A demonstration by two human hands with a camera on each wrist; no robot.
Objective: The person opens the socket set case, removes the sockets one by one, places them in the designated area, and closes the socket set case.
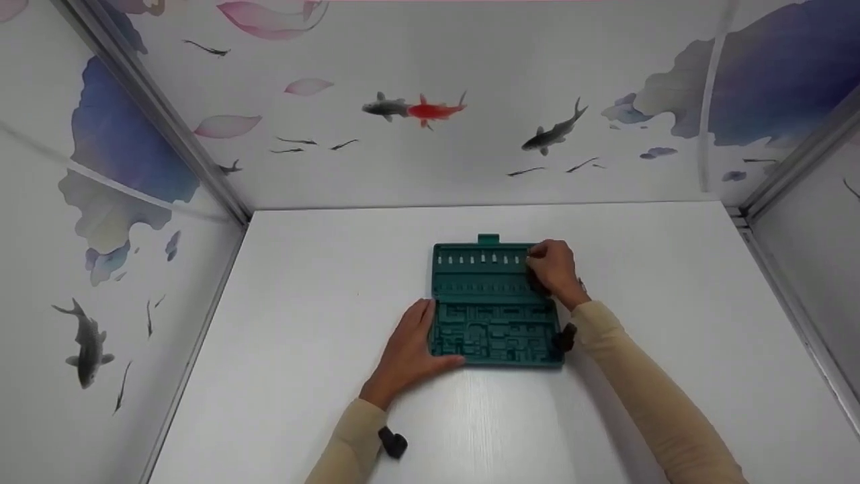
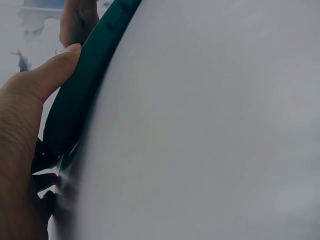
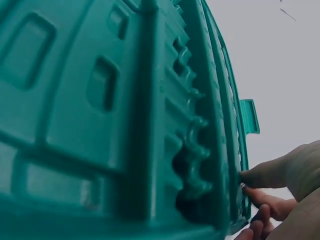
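A green plastic case (image 1: 494,296) lies unfolded on the white table, its lower half moulded with many shaped recesses. Along its far panel stands a row of small silver bits (image 1: 482,259). My left hand (image 1: 410,349) holds the near left corner, thumb along the front edge and fingers at the left side. In the left wrist view the thumb (image 2: 62,65) presses the case's rim. At the far right end of the row, my right hand (image 1: 554,269) pinches a tiny shiny piece (image 3: 243,185) between thumb and forefinger. Most of that piece is hidden.
A green latch tab (image 1: 488,238) sticks out from the far edge of the case. The white table (image 1: 322,282) is enclosed by printed panels (image 1: 430,161) at the back and sides. A dark wrist device (image 1: 393,444) sits on the left sleeve.
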